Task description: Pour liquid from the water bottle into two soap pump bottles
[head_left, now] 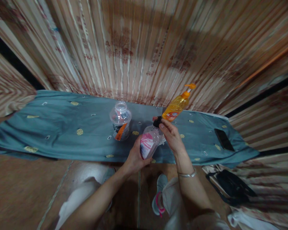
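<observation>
My left hand [136,156] is wrapped round a clear plastic bottle [150,143] with a pink and white label, tilted over the front of the table. At its top, the fingers of my right hand [170,132] grip the black cap [157,121]; whether the cap is loose on the neck I cannot tell. Behind my right hand stands a yellow dish soap bottle [174,108] with an orange pump [190,86]. To the left of the held bottle is a clear plastic cup [121,127] with an orange and black print and a clear, bottle-neck-like piece [120,108] on top.
A teal patterned cloth [62,127] covers the long narrow table. A black phone [224,139] lies at its right end. Crumpled white material [162,140] shows beside the held bottle. Patterned curtains [139,48] hang behind, and a dark bag [232,187] rests on the floor at right.
</observation>
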Action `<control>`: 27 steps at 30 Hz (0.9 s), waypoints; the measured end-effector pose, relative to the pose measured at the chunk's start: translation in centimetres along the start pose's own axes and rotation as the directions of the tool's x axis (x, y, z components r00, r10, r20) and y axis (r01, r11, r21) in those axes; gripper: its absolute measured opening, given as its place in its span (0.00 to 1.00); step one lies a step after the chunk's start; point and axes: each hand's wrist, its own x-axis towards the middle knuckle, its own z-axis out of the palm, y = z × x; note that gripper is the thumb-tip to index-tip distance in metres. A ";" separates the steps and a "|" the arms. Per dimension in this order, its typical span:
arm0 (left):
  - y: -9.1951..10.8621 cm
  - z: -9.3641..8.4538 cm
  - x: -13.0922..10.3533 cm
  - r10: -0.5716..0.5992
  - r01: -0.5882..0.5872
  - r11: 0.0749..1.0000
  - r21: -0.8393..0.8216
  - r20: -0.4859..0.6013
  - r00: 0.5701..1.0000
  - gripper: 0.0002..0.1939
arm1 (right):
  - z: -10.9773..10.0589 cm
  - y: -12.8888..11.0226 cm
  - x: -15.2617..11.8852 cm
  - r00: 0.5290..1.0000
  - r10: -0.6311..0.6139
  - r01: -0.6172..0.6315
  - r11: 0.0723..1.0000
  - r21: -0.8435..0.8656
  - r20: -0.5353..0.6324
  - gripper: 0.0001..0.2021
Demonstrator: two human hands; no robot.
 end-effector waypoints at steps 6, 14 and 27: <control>-0.1 -0.1 -0.1 -0.009 0.010 0.999 0.048 -0.010 1.000 0.51 | 0.0 0.6 0.4 0.997 0.007 -0.008 1.000 -0.013 -0.070 0.23; -0.2 -0.1 -0.2 -0.007 0.008 0.999 0.038 -0.010 1.000 0.51 | 0.1 -0.2 0.0 1.000 -0.009 0.008 0.999 -0.049 -0.030 0.22; -0.3 -0.1 -0.2 -0.007 0.007 0.999 0.041 -0.014 1.000 0.51 | 0.1 0.2 0.1 1.000 0.013 -0.015 0.996 -0.084 -0.022 0.22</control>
